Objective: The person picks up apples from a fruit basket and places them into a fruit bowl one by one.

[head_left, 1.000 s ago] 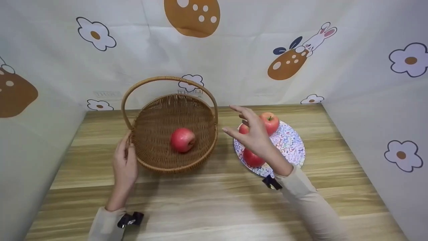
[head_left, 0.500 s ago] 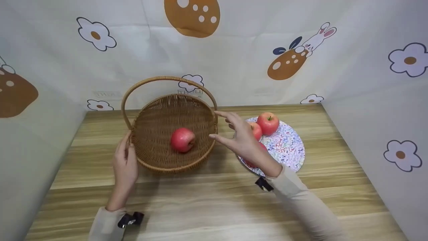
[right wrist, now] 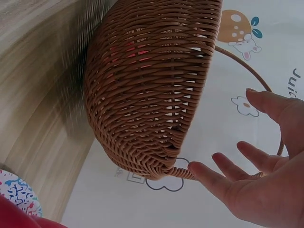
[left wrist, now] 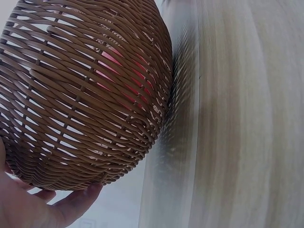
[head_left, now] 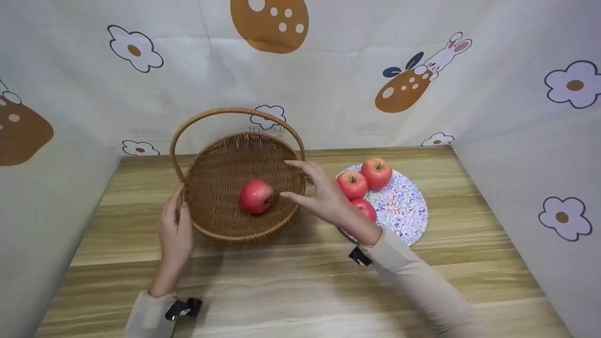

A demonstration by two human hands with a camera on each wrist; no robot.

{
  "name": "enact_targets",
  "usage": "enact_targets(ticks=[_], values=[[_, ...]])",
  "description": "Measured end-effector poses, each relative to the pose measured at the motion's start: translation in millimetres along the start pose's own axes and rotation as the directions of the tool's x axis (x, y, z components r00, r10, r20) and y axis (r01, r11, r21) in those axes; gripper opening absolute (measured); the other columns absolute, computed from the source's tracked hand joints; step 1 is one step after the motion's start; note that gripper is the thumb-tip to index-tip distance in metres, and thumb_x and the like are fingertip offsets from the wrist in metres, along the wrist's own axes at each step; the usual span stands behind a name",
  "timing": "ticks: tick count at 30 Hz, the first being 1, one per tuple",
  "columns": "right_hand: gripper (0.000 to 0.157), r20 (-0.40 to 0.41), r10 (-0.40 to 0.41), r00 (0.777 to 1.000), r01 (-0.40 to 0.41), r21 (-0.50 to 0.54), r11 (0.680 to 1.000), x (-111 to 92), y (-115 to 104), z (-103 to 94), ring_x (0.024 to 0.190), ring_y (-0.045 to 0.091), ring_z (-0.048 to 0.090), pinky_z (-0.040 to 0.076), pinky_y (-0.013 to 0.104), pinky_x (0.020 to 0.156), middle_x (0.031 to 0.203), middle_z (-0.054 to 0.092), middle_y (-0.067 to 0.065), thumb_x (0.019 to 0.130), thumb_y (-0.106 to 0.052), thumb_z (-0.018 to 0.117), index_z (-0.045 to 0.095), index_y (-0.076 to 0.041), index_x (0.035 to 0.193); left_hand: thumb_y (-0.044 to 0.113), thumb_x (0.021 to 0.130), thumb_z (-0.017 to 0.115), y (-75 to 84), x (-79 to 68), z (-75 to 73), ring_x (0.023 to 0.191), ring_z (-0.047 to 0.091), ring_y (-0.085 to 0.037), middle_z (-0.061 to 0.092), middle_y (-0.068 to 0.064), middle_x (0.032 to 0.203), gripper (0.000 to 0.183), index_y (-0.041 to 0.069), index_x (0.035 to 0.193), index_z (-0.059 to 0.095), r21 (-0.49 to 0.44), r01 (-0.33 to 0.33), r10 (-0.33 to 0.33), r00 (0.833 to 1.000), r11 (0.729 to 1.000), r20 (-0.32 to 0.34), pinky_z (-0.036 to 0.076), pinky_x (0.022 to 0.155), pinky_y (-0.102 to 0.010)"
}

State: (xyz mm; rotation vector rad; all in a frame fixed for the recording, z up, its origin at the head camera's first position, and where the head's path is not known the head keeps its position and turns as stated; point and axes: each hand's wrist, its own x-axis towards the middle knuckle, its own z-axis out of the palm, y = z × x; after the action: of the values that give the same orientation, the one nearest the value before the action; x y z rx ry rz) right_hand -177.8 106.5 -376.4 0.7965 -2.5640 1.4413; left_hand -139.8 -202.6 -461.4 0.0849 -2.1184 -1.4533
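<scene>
A brown wicker basket [head_left: 225, 162] with a tall arched handle stands at left of middle in the head view. One red apple [head_left: 257, 196] lies inside it, glimpsed through the weave in both wrist views. At the basket's left side, by the handle's foot, my left hand [head_left: 176, 231] holds the rim; its fingers [left wrist: 78, 203] lie against the weave in the left wrist view. My right hand [head_left: 324, 195] hovers over the basket's right rim, thumb and fingers apart, nothing between them. The right wrist view shows its spread fingers [right wrist: 211, 183] beside the rim.
Right of the basket lies a round, colourfully patterned plate [head_left: 404, 206]. Three red apples sit on its left half: a rear apple [head_left: 376, 173], a middle apple [head_left: 352, 185] and a front apple [head_left: 365, 209] partly behind the right wrist. Printed cloth walls [head_left: 338, 84] border the wooden table [head_left: 281, 291].
My right hand has moved left from over the plate to the basket's right rim, uncovering more of the apples on the plate. My left hand and the basket have stayed put.
</scene>
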Motion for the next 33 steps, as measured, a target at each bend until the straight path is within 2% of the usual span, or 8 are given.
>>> enact_targets(ticks=[8, 13, 24, 33], values=[[0.064, 0.044, -0.007, 0.999, 0.008, -0.030, 1.000, 10.5, 1.6, 7.4, 0.138, 0.034, 0.055, 0.046, 0.050, 0.117, 0.147, 0.059, 0.018, 0.093, -0.018, 0.083, 0.056, -0.003, 0.148, -0.001, 0.104, 0.046, -0.5, 0.0, -0.3, 0.146, 0.045, -0.048, 0.051, -0.031, 0.153, 0.046, -0.007, 0.149, 0.054, -0.007, -0.006, 0.006, 1.000, 1.000, 0.005, 0.033, 0.125, -0.054], [0.065, 0.069, 0.014, 0.997, -0.009, -0.063, 0.998, 16.6, 2.1, 12.1, 0.135, 0.035, 0.057, 0.047, 0.049, 0.116, 0.146, 0.060, 0.019, 0.092, -0.019, 0.084, 0.056, -0.004, 0.149, -0.002, 0.104, 0.045, -0.6, 0.5, -0.9, 0.145, 0.045, -0.047, 0.051, -0.031, 0.153, 0.046, -0.007, 0.149, 0.053, -0.004, -0.010, 0.010, 1.000, 1.000, 0.017, 0.033, 0.125, -0.054], [0.069, 0.124, 0.075, 0.989, -0.068, -0.064, 0.996, 30.0, 5.8, 23.1, 0.138, 0.037, 0.053, 0.045, 0.051, 0.118, 0.151, 0.055, 0.019, 0.092, -0.019, 0.083, 0.053, -0.005, 0.152, -0.002, 0.104, 0.045, -1.1, 1.0, -1.0, 0.148, 0.042, -0.048, 0.048, -0.033, 0.155, 0.047, -0.008, 0.150, 0.051, -0.011, 0.012, -0.012, 1.000, 1.000, 0.027, 0.030, 0.127, -0.055], [0.071, 0.139, 0.109, 0.984, -0.098, -0.079, 0.992, 40.7, 6.1, 27.2, 0.140, 0.036, 0.052, 0.044, 0.050, 0.119, 0.155, 0.053, 0.017, 0.092, -0.019, 0.082, 0.050, -0.007, 0.155, -0.003, 0.103, 0.045, -2.7, 1.1, -0.6, 0.147, 0.043, -0.048, 0.049, -0.033, 0.154, 0.047, -0.009, 0.150, 0.051, -0.018, -0.007, 0.007, 1.000, 1.000, 0.027, 0.031, 0.126, -0.056]])
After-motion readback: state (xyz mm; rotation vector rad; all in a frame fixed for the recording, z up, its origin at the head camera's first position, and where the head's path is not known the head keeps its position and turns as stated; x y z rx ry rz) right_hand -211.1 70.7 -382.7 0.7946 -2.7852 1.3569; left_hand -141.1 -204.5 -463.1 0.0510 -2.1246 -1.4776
